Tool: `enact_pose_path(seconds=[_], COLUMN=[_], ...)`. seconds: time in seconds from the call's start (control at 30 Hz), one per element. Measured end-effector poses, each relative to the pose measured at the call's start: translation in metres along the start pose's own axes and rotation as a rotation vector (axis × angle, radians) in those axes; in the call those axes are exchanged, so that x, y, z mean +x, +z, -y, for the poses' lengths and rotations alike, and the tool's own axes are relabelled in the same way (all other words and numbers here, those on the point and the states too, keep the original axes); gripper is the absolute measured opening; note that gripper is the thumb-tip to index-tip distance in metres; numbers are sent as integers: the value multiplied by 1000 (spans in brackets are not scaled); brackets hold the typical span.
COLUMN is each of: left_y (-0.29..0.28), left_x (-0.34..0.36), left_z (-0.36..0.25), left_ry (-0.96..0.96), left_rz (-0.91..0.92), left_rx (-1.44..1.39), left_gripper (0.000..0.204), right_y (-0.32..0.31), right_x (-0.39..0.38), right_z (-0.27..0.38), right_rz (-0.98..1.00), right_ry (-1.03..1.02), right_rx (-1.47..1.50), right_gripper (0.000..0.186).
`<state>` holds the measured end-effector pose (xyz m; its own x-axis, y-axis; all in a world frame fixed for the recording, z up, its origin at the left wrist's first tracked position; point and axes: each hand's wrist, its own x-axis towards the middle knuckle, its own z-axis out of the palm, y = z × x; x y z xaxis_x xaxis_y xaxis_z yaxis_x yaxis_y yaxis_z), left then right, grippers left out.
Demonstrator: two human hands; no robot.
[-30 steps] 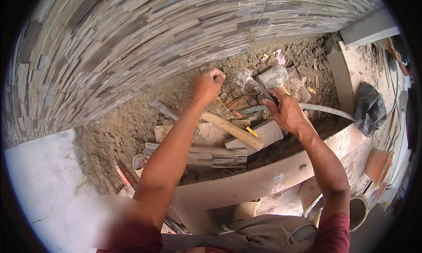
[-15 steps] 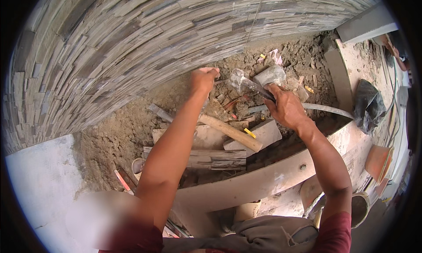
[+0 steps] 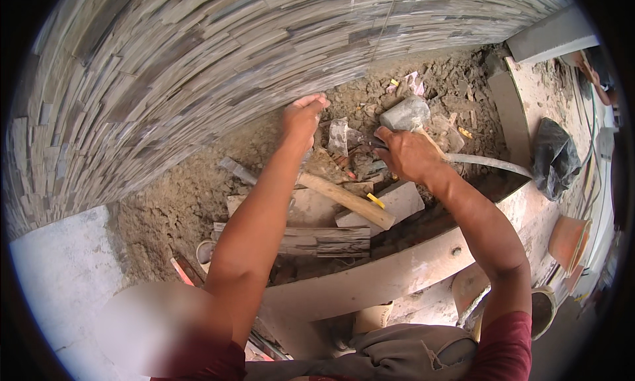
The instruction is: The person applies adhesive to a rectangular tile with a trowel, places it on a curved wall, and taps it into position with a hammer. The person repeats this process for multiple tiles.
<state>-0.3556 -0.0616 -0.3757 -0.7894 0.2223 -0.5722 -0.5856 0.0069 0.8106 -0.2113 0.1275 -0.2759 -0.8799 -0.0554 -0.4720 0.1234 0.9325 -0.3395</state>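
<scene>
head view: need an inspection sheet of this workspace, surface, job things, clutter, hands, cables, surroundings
Surface: lumpy brown soil inside a low curved border
Job's things: tool with a pale-smeared end; grey-headed mallet nearby
Clutter: wooden handle, stone-faced strip, yellow piece
Hands: left hand curled near the foot of the stone-clad wall, contents unclear; right hand appears closed on the tool, mostly hidden
Cables: none certain; pale curved strip might be hose
Surroundings: black plastic bag, orange container
</scene>
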Motion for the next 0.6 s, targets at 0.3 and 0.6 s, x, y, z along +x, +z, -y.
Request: enact_pose_path(seconds=[0.3,0.6], left_y=[1,-3], left_x=[-2,1], left_z=[-5,-7], left_ry=[-69,-112], left_rz=[4,10], left_rx=[85,55], left_gripper=[35,35], right_y=[-24,-49], right_x=[16,44], right_z=[11,10], right_rz=[141,250], right_ry=[-40,-164], right_rx=[-143,-70], right_gripper=[40,42])
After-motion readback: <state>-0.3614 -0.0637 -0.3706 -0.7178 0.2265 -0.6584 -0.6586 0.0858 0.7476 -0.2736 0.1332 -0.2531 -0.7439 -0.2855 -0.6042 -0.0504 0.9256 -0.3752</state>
